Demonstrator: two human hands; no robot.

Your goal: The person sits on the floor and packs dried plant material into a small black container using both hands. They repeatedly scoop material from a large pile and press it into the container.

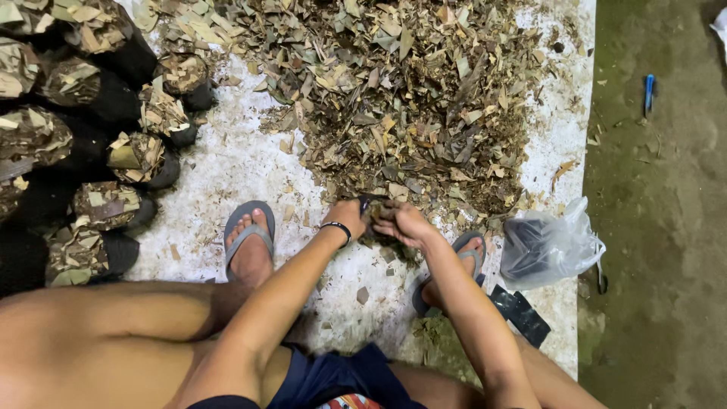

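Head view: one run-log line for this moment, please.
left hand: holds small black bag | right hand: at bag with leaf bits | leaf pile ahead | filled bags on left

Both forearms reach forward and down between the knees — left hand (347, 216) and right hand (401, 222) meet, fingers curled inward, each grip closed.

The small dark bag (372, 206) pinched between the left hand (347, 216) and right hand (401, 222) is mostly covered by fingers, so its shape cannot be told. The filled black planting bags (91, 144) run off the left edge. What lies inside the translucent plastic bag (551, 246) is unclear. The heap of dry brown leaf litter (401, 91) is cut by the top edge.
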